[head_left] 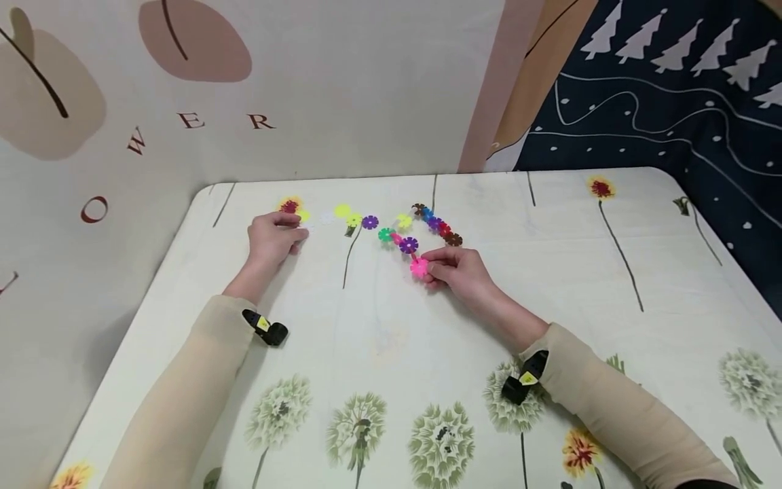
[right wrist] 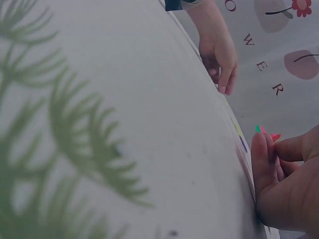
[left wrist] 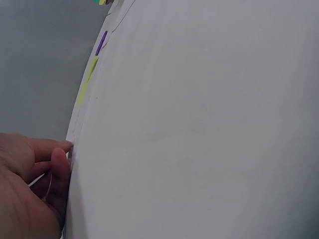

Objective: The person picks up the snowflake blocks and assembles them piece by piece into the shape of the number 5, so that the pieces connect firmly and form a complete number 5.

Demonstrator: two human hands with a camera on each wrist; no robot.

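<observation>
My right hand (head_left: 461,272) pinches a bright pink snowflake disc (head_left: 419,267) between thumb and fingers. That disc ends a short linked chain with a purple disc (head_left: 408,245) and a green disc (head_left: 385,234) farther along. Just behind the right hand lies a curved run of discs, among them a blue disc (head_left: 427,214) and a brown disc (head_left: 453,239). My left hand (head_left: 275,239) is at the far left of the table, its fingertips right at a yellow disc (head_left: 303,215) and a pale white disc (head_left: 310,227). In the left wrist view its fingers (left wrist: 52,145) reach forward, fairly straight.
Between the hands, loose discs lie in a row: a white disc (head_left: 326,218), a yellow disc (head_left: 342,210) and a separate purple disc (head_left: 370,222). They rest near the back edge of the table (head_left: 391,353), whose cloth has printed flowers. A printed curtain (head_left: 366,88) hangs behind.
</observation>
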